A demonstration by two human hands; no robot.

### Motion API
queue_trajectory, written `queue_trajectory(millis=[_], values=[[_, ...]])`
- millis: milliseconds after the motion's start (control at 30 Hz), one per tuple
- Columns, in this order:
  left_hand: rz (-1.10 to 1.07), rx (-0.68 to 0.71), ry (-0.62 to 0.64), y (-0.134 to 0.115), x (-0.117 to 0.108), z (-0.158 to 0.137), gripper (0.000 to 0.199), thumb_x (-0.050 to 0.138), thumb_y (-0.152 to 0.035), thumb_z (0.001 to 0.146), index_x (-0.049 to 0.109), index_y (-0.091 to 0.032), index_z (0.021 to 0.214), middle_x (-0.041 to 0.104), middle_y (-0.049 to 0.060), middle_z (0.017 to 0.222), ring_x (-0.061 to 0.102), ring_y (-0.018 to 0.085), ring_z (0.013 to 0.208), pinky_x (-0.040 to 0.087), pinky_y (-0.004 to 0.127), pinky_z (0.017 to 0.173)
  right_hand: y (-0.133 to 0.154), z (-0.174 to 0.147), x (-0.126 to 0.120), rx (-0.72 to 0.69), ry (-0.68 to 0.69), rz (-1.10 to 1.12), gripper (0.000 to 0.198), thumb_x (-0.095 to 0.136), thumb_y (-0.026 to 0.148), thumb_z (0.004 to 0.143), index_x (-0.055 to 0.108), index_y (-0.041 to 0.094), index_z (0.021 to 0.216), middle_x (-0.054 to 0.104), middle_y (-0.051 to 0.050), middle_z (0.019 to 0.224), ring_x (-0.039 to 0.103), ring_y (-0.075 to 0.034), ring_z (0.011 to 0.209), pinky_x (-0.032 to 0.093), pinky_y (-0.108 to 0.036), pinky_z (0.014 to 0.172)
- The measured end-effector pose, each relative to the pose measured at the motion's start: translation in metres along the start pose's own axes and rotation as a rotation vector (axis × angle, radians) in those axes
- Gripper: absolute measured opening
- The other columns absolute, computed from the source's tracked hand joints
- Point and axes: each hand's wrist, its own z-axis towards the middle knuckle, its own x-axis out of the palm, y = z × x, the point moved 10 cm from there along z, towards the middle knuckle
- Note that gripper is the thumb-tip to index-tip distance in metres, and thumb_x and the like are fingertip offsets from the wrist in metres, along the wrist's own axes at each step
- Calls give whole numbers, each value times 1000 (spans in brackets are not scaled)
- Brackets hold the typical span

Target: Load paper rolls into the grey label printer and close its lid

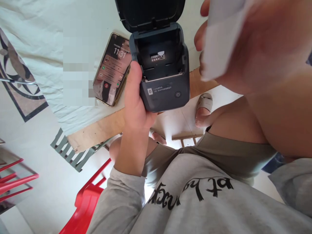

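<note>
A dark label printer [168,94] with its lid [151,13] flipped up is gripped in my left hand [135,100], the thumb along its left side. Inside the printer's bay no roll shows, only a small printed sticker on the inner wall. My right hand [265,52], blurred and close to the camera, is wrapped round a white object [220,39] with flat sides; motion smears it, so I cannot tell its exact kind. It is to the right of the printer, apart from it.
A smartphone [113,70] with a lit lock screen lies left of the printer on the pale cloth [80,39]. A wooden board edge [97,130] runs along the table's near side. Red plastic chairs [90,198] and a green slatted piece [73,154] stand lower left.
</note>
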Motion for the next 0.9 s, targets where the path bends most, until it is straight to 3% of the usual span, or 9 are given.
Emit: queue_trajectory(millis=[100, 233, 333, 467, 600, 700, 800, 900], values=[[46, 4, 3, -3, 0, -1, 48, 70, -79, 98, 86, -35, 109, 87, 1, 127, 50, 34, 170, 62, 47, 127, 6, -4, -2, -66, -12, -82, 42, 67, 52, 86, 58, 14, 102, 53, 6, 85, 51, 6, 69, 43, -12, 61], [-79, 62, 27, -5, 3, 1, 47, 67, -71, 105, 87, -29, 98, 89, 1, 123, 52, 31, 169, 53, 40, 136, 15, -11, -7, -149, -98, -320, 41, 73, 43, 85, 48, 10, 87, 52, 4, 90, 41, 8, 86, 37, -14, 83], [-114, 87, 34, -4, 5, 3, 52, 62, -69, 109, 88, -26, 100, 88, 1, 131, 56, 33, 166, 52, 40, 136, 14, -14, -6, -159, -106, -461, 44, 68, 53, 91, 56, 11, 98, 55, 4, 96, 41, 7, 88, 33, -19, 88], [-93, 124, 26, -7, 6, 3, 49, 60, -66, 111, 88, -27, 99, 87, -1, 133, 57, 31, 165, 50, 41, 138, 13, -18, -8, -151, -101, -580, 60, 61, 64, 96, 61, 15, 131, 62, 4, 118, 38, 6, 86, 40, -17, 92], [-73, 121, 13, -9, 3, 2, 47, 63, -68, 109, 88, -30, 100, 88, -1, 126, 57, 32, 165, 54, 43, 136, 8, -15, -11, -113, -95, -676, 52, 59, 46, 98, 58, 20, 143, 60, 4, 138, 34, 5, 84, 47, -14, 95], [-11, 94, 20, -5, 1, 3, 46, 64, -74, 105, 86, -34, 103, 89, 0, 121, 58, 31, 164, 58, 50, 134, -2, -10, -9, -60, -76, -761, 58, 63, 31, 93, 57, 26, 149, 63, 4, 120, 44, 2, 90, 51, -18, 105], [-30, 71, 11, -2, -1, 3, 47, 62, -76, 105, 83, -34, 103, 89, 1, 119, 58, 32, 165, 55, 52, 136, -5, -9, -7, -66, -46, -799, 68, 65, 33, 89, 54, 26, 156, 66, 5, 116, 61, -2, 108, 54, -23, 111], [-71, 53, -7, -1, -3, 3, 49, 62, -75, 105, 84, -31, 102, 89, 2, 121, 56, 32, 166, 54, 48, 136, 9, -12, -23, -158, -126, -814, 68, 53, 47, 94, 57, 19, 156, 64, 6, 144, 62, -8, 140, 49, -21, 126]])
